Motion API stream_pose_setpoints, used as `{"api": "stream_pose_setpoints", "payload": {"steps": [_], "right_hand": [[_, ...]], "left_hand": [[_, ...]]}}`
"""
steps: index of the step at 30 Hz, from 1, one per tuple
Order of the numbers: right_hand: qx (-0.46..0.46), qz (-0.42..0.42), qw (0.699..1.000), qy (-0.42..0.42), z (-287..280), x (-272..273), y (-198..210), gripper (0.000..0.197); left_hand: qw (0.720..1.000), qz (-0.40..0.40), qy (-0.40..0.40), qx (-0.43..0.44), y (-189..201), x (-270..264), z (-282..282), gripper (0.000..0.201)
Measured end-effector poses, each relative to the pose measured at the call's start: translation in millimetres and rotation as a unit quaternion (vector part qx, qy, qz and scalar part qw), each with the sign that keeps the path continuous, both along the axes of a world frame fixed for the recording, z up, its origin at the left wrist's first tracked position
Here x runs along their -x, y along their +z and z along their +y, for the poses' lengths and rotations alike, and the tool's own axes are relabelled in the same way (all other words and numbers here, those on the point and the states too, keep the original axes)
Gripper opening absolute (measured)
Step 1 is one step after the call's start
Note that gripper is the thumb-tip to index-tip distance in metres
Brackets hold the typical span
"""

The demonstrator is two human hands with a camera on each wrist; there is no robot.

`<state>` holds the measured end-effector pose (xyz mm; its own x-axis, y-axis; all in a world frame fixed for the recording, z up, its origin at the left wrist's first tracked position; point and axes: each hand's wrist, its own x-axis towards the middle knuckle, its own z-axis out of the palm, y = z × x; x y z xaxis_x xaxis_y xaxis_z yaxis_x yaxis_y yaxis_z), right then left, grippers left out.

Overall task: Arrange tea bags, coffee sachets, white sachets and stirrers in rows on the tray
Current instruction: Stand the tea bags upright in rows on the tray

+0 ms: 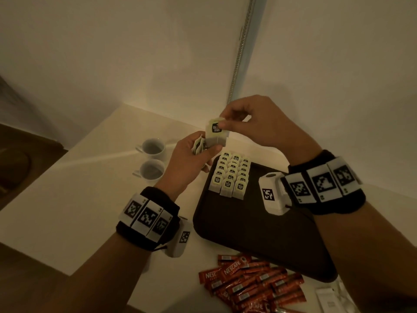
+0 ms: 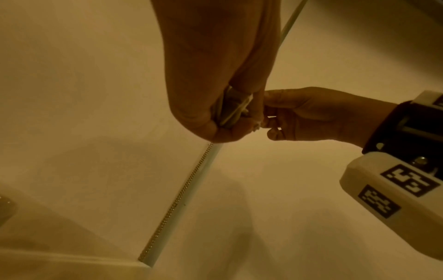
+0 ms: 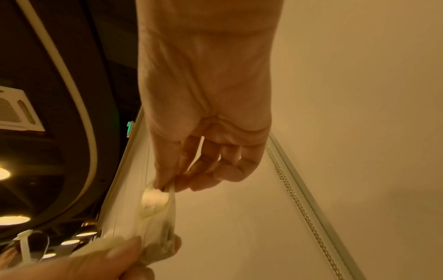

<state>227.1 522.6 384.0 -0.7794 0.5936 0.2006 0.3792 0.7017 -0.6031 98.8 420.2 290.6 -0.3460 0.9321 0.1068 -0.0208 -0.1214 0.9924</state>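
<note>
My right hand pinches the top of a pale tea bag with a dark label, lifted above the far left corner of the dark tray. My left hand grips a small stack of tea bags just below it; the stack of tea bags shows edge-on in the left wrist view. In the right wrist view the tea bag hangs from thumb and forefinger. Three rows of tea bags stand on the tray's far left part. Red coffee sachets lie heaped near the front edge, white sachets beside them.
Two white cups stand on the cream table left of the tray. A wall and a vertical strip with a bead chain rise behind the table. The tray's near and right parts are bare.
</note>
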Motion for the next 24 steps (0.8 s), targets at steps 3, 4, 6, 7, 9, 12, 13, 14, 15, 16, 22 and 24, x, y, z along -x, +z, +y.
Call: {"api": "stream_pose_setpoints", "payload": {"steps": [3, 4, 6, 7, 9, 12, 13, 14, 15, 16, 22, 24], "right_hand": [[0.046, 0.041, 0.998, -0.018, 3, -2, -7, 0.006], [0.056, 0.048, 0.997, -0.019, 3, -3, -10, 0.006], [0.054, 0.047, 0.997, -0.016, 3, -3, -14, 0.004], [0.051, 0.047, 0.997, -0.015, 3, -4, -15, 0.003], [0.075, 0.067, 0.995, -0.015, 4, -4, -18, 0.006], [0.138, 0.121, 0.983, -0.020, 7, -6, -24, 0.012], [0.149, 0.131, 0.980, -0.025, 8, -7, -27, 0.012], [0.156, 0.137, 0.978, -0.029, 9, -9, -29, 0.011], [0.160, 0.137, 0.977, -0.035, 9, -11, -32, 0.010], [0.159, 0.127, 0.978, -0.044, 10, -13, -36, 0.009], [0.175, -0.040, 0.978, -0.104, 11, -28, -106, 0.009], [0.218, -0.084, 0.965, -0.118, 9, -32, -136, 0.013]], "left_hand": [[0.999, 0.027, 0.019, -0.002, 1, 3, -1, 0.015], [0.999, 0.037, 0.027, -0.003, 1, 4, -1, 0.015], [0.998, 0.048, 0.031, -0.008, 2, 4, -2, 0.016], [0.999, 0.043, 0.028, -0.011, 2, 4, -2, 0.017], [0.999, 0.022, 0.021, -0.012, 0, 4, -3, 0.024], [0.999, -0.046, -0.002, 0.003, -3, 3, -4, 0.021], [0.997, -0.081, -0.003, 0.016, -5, 3, -5, 0.016], [0.993, -0.116, 0.001, 0.033, -8, 4, -7, 0.010], [0.988, -0.147, 0.011, 0.054, -11, 6, -9, 0.004], [0.983, -0.169, 0.024, 0.074, -16, 9, -12, 0.006], [0.958, -0.250, 0.055, 0.127, -36, 24, -14, 0.024], [0.950, -0.280, 0.052, 0.126, -38, 29, -11, 0.031]]}}
